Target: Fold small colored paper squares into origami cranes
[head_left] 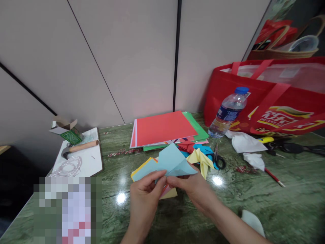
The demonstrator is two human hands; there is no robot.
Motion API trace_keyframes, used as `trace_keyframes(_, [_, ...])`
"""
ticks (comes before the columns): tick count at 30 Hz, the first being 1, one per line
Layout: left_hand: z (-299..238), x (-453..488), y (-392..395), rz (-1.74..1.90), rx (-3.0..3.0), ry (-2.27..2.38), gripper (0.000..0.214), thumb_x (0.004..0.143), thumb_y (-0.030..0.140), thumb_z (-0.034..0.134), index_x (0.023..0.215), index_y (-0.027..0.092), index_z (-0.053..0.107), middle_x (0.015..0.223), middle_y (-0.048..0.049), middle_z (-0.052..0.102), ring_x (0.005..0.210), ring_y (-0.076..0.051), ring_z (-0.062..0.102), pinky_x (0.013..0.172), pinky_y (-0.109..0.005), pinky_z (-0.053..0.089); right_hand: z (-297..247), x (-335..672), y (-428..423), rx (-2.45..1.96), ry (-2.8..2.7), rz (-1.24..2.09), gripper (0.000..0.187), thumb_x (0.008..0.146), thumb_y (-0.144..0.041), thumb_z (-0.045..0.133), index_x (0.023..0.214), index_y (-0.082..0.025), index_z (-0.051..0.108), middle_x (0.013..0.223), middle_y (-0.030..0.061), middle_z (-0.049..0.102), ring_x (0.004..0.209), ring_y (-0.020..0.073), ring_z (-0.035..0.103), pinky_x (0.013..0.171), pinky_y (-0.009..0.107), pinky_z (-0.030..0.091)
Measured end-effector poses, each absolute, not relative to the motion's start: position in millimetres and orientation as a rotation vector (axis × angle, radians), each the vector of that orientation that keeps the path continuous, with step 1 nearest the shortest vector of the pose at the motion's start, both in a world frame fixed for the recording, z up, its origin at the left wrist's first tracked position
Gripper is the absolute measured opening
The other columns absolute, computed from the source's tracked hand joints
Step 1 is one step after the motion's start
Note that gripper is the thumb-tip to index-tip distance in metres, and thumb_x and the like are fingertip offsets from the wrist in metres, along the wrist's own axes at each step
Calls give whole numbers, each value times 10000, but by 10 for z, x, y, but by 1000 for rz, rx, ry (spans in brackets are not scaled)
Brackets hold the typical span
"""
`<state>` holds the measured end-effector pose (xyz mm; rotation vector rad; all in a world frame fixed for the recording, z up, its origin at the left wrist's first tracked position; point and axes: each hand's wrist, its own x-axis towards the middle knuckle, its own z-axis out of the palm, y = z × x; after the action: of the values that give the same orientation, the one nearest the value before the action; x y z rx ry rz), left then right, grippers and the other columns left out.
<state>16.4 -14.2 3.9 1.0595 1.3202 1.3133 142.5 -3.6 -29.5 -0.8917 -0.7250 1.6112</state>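
Observation:
A folded sheet of light blue paper (pixel 172 158) is held up between both hands, above the table. My left hand (pixel 147 190) pinches its lower edge between thumb and fingers. From the other side my right hand (pixel 189 185) grips the same paper, its thumb close to the left thumb. Behind and below lie loose blue and orange-yellow sheets (pixel 143 168), partly hidden by the folded piece. A yellow folded paper shape (pixel 201 160) rests just beyond my right hand, next to scissors with dark handles (pixel 220 162).
A stack of coloured paper with a red sheet (pixel 165 128) on top lies against the wall. To the right stand a water bottle (pixel 228 113) and a red bag (pixel 274 95). A hammer (pixel 82 146) lies on a white board (pixel 98 159) at left, beside a green box (pixel 72 135).

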Motion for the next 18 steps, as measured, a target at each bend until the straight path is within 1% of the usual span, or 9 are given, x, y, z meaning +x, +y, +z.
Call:
trace_keyframes(6, [37, 144, -145, 1243, 989, 1302, 131, 559, 140, 749, 674, 202, 758, 673, -27, 747, 592, -150, 682, 551, -160, 546, -227, 1473, -27, -886, -699, 1681, 310, 518, -189, 812, 803, -162, 693, 769, 22, 726, 712, 159, 642, 680, 256, 499])
trace_keyframes(8, [11, 127, -140, 1232, 934, 1268, 139, 566, 152, 753, 699, 191, 757, 635, -33, 742, 590, -157, 688, 564, -169, 551, -227, 1481, -20, -877, -702, 1684, 283, 525, -196, 812, 779, -162, 694, 725, 11, 719, 667, 140, 633, 633, 233, 497])
trace_keyframes(11, [-33, 92, -128, 1253, 875, 1218, 157, 573, 160, 763, 728, 177, 751, 638, -40, 743, 606, -170, 697, 599, -189, 562, -246, 1504, -5, -869, -732, 1713, 239, 557, -228, 803, 751, -155, 683, 670, 9, 701, 605, 124, 620, 582, 226, 494])
trace_keyframes(15, [-67, 48, -110, 1293, 833, 1173, 159, 585, 164, 766, 743, 169, 746, 650, -32, 744, 608, -171, 700, 630, -209, 575, -268, 1538, 12, -845, -753, 1729, 209, 617, -261, 772, 762, -147, 676, 679, 24, 701, 628, 135, 647, 598, 234, 510])
trace_keyframes(18, [-73, 42, -101, 1316, 821, 1163, 168, 587, 163, 766, 754, 164, 744, 685, -34, 748, 646, -182, 704, 665, -228, 582, -264, 1538, 14, -857, -719, 1709, 198, 625, -259, 768, 763, -148, 681, 692, 26, 709, 631, 133, 658, 599, 219, 516])
